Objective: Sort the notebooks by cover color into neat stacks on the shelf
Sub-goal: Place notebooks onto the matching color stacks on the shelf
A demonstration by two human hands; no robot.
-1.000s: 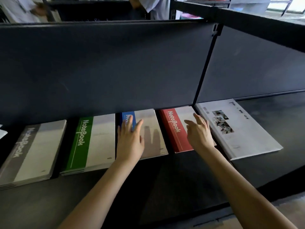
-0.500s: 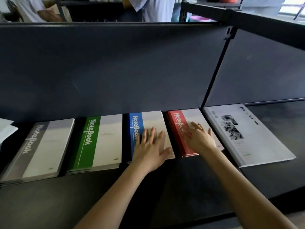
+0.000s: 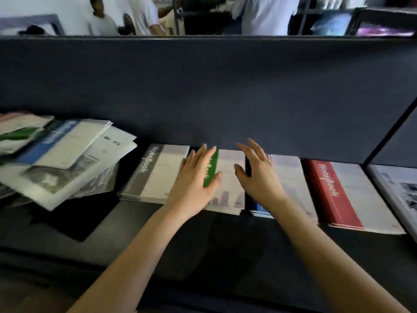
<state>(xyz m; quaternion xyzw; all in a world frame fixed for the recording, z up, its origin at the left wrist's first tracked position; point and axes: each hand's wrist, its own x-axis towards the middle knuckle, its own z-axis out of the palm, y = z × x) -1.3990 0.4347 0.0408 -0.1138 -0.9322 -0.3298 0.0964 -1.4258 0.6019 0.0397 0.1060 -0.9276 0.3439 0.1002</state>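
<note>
Stacks of notebooks lie side by side on the dark shelf (image 3: 225, 242). From left to right they are a grey stack (image 3: 155, 172), a green stack (image 3: 228, 179), a blue stack (image 3: 291, 181) and a red stack (image 3: 347, 195). My left hand (image 3: 194, 177) lies flat with straight fingers on the left part of the green stack. Spread and slightly lifted, my right hand (image 3: 259, 175) hovers over the gap between the green and blue stacks. It holds nothing. A white picture-cover notebook (image 3: 399, 188) lies at the far right.
A loose, untidy pile of mixed notebooks (image 3: 56, 159) sits at the shelf's left end. A dark back panel (image 3: 203, 93) rises behind the stacks, with a divider post (image 3: 392, 132) at the right. Several people (image 3: 144, 14) stand beyond the panel.
The view has swung left, bringing the loose pile into sight. My left hand moved from the blue stack to the green one. My right hand left the red stack and lifted near the blue.
</note>
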